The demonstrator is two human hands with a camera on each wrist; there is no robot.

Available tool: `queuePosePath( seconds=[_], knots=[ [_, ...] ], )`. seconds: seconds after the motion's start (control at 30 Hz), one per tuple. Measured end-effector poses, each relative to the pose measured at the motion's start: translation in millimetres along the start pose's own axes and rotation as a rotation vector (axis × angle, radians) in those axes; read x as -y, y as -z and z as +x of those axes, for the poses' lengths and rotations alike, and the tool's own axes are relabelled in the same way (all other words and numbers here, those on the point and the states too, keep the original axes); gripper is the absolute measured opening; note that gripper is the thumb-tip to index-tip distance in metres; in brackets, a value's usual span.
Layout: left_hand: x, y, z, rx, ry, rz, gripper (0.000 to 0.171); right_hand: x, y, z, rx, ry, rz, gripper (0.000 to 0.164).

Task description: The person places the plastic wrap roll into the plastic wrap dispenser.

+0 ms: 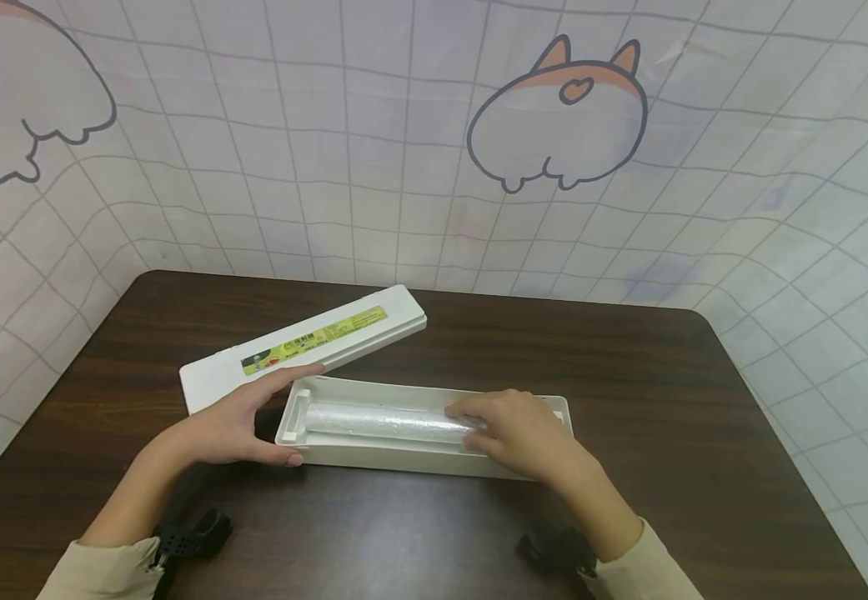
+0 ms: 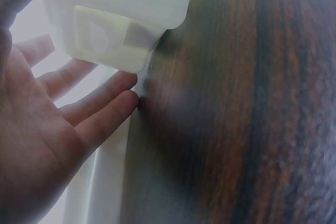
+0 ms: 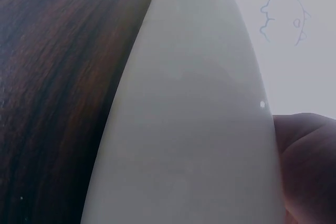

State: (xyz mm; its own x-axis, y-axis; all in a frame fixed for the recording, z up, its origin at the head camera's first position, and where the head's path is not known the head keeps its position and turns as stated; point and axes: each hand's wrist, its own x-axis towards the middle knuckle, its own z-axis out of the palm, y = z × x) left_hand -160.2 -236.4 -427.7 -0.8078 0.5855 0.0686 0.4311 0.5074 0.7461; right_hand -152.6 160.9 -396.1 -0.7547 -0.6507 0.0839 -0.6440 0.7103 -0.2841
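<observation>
A long white cling film box lies on the table, its inside facing up. In it lies a roll of clear cling film. My left hand holds the box's left end, thumb at the front and index finger at the back; the left wrist view shows its other fingers against the box's end. Over the right part of the roll, my right hand grips it with thumb and bent fingers, covering that part. The right wrist view shows the box's front wall and part of the thumb.
Behind the box's left end lies a white lid with a yellow-green label, set at a slant. The dark wooden table extends to both sides. A white checked cloth with cartoon animals surrounds the table.
</observation>
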Motion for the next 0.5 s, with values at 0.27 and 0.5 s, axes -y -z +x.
queuePosePath(
  seconds=[0.27, 0.5],
  knots=[
    [0.5, -0.5, 0.9, 0.002, 0.003, -0.024, 0.099, -1.0, -2.2, 1.0, -0.021, 0.011, 0.019, 0.033],
    [1.0, -1.1, 1.0, -0.004, 0.004, -0.009, 0.099, -1.1, -3.2, 0.7, -0.030, 0.015, 0.029, 0.031]
  ],
)
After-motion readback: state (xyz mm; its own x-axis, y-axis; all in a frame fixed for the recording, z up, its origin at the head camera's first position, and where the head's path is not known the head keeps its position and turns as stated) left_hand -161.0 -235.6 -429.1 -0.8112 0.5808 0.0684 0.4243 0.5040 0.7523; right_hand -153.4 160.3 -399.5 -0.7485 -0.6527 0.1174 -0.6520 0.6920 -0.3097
